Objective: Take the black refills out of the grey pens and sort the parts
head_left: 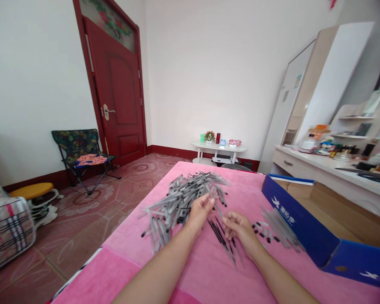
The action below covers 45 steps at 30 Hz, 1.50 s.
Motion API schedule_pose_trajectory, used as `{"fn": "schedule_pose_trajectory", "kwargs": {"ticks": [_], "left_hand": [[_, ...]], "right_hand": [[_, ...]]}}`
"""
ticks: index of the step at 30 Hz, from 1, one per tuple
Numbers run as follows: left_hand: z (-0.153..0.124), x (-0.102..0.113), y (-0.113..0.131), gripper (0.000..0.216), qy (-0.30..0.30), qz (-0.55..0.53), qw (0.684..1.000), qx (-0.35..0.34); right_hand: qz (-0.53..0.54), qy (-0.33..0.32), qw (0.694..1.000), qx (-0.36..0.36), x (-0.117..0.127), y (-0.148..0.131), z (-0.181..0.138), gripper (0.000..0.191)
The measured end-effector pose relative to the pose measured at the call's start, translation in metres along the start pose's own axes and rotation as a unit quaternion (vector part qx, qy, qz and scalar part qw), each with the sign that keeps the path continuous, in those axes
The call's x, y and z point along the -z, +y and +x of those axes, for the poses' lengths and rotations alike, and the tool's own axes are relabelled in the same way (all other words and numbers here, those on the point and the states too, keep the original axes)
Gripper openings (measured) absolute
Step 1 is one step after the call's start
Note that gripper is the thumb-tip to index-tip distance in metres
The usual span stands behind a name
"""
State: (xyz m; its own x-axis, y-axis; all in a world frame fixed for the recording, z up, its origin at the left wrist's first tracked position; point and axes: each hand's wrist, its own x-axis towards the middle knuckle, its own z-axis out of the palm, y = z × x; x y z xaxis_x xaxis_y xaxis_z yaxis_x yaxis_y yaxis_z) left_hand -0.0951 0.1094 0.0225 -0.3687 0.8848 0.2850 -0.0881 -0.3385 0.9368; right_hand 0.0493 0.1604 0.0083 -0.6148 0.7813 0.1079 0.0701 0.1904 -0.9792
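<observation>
Left hand point(202, 210) grasps a gray pen barrel point(217, 205) beside the pile point(180, 198); right hand point(237, 226) closes on black refills point(220, 234). Insertion likely requires aligning ends.

The left hand point(200, 210) and right hand point(239, 226) are bare, as are the 2 forearms.

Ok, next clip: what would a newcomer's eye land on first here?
The bright pink table cover fills the foreground, with a big heap of grey pen barrels at its middle. The left hand and right hand sit close together just in front of the heap, by a few black refills. A blue box lies at the right; a dark red door stands back left.
</observation>
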Motion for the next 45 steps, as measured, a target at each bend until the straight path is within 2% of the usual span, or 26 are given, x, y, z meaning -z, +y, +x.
{"fn": "schedule_pose_trajectory", "kwargs": {"ticks": [5, 8, 11, 15, 18, 19, 21, 23, 26, 28, 29, 32, 35, 36, 38, 40, 41, 43, 45], "left_hand": [[-0.003, 0.000, 0.008, 0.045, 0.010, -0.109, 0.993, 0.042], [-0.002, 0.000, 0.007, 0.042, -0.007, -0.129, 0.990, 0.059], [-0.003, -0.005, 0.006, 0.039, -0.027, -0.151, 0.986, 0.065], [-0.002, -0.016, 0.006, 0.033, 0.002, -0.192, 0.980, 0.053], [0.007, -0.013, 0.013, 0.020, 0.044, -0.244, 0.967, 0.054], [0.013, -0.008, 0.018, 0.016, 0.072, -0.261, 0.961, 0.052], [0.024, 0.010, 0.030, 0.012, 0.157, -0.291, 0.943, 0.032], [0.034, 0.030, 0.042, 0.010, 0.182, -0.293, 0.939, 0.010], [0.038, 0.046, 0.051, 0.007, 0.158, -0.259, 0.953, -0.003], [0.035, 0.041, 0.050, 0.017, 0.110, -0.189, 0.976, 0.008], [0.033, 0.036, 0.047, 0.023, 0.079, -0.146, 0.986, 0.020], [0.028, 0.017, 0.037, 0.030, -0.010, -0.013, 0.999, 0.041], [0.025, 0.007, 0.030, 0.023, -0.059, 0.162, 0.985, -0.022], [0.024, 0.006, 0.029, 0.021, -0.067, 0.235, 0.968, -0.060], [0.020, 0.006, 0.029, 0.019, -0.077, 0.382, 0.911, -0.131], [0.015, 0.005, 0.031, 0.021, -0.082, 0.493, 0.848, -0.174], [0.012, 0.004, 0.032, 0.024, -0.086, 0.532, 0.822, -0.181], [0.008, 0.000, 0.034, 0.027, -0.097, 0.584, 0.785, -0.182], [0.005, -0.004, 0.035, 0.028, -0.108, 0.611, 0.763, -0.179]], "right_hand": [[0.156, -0.060, 0.985, -0.036, -0.006, -0.005, -0.005, 0.042], [0.174, -0.069, 0.981, -0.047, -0.008, -0.008, -0.006, 0.044], [0.149, -0.062, 0.986, -0.053, -0.013, -0.011, -0.007, 0.041], [0.084, -0.039, 0.994, -0.050, -0.024, -0.022, -0.012, 0.040], [-0.084, -0.001, 0.996, 0.024, -0.030, -0.038, -0.021, 0.036], [-0.170, 0.018, 0.983, 0.073, -0.029, -0.044, -0.025, 0.034], [-0.340, 0.058, 0.924, 0.162, -0.023, -0.055, -0.030, 0.032], [-0.465, 0.091, 0.861, 0.183, -0.007, -0.062, -0.027, 0.034], [-0.570, 0.131, 0.805, 0.094, 0.032, -0.060, -0.012, 0.035], [-0.593, 0.135, 0.794, 0.002, 0.060, -0.052, 0.000, 0.032], [-0.595, 0.134, 0.792, -0.018, 0.073, -0.047, 0.004, 0.029], [-0.588, 0.131, 0.796, -0.052, 0.097, -0.033, 0.010, 0.016], [-0.566, 0.133, 0.812, -0.039, 0.098, -0.032, 0.011, 0.016], [-0.550, 0.131, 0.825, -0.022, 0.094, -0.035, 0.011, 0.021], [-0.463, 0.116, 0.878, 0.021, 0.081, -0.044, 0.010, 0.035], [-0.310, 0.089, 0.945, 0.060, 0.068, -0.053, 0.008, 0.042], [-0.242, 0.074, 0.965, 0.071, 0.062, -0.057, 0.006, 0.042], [-0.171, 0.054, 0.981, 0.079, 0.053, -0.060, 0.003, 0.039], [-0.171, 0.045, 0.981, 0.083, 0.049, -0.059, 0.001, 0.037]]}}
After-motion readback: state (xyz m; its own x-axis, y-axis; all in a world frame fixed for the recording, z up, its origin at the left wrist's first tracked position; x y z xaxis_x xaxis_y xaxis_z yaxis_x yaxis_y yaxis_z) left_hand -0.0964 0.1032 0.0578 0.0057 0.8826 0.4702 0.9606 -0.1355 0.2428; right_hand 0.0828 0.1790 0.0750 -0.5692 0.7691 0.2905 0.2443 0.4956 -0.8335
